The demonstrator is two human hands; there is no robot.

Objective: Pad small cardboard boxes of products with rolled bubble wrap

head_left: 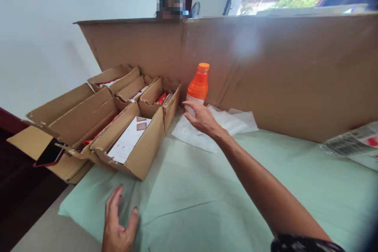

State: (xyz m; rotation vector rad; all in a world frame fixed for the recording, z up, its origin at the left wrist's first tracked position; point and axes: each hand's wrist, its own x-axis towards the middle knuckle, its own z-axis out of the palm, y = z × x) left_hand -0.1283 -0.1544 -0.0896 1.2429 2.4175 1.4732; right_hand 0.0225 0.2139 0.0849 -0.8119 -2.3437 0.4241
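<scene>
An orange bottle (198, 86) with an orange cap and a white label stands upright against the cardboard wall. My right hand (202, 117) is in front of its lower part, thumb and forefinger apart; whether they touch the bottle cannot be made out. Translucent plastic packaging (230, 123) lies flat under and beside that hand. Low in the view, my left hand (118, 220) is held above the green cloth (189, 197) with its fingers spread and nothing in them. It is nearest to an open cardboard box (147, 147) containing a white printed carton (130, 139).
Several more open cardboard compartments (79, 116) stand on the left, some with red packets inside. A dark phone-like object (50, 152) lies on a flap. A tall cardboard panel (280, 71) runs along the back. Clear plastic packaging (354, 141) lies at right. A person (169, 2) is behind the panel.
</scene>
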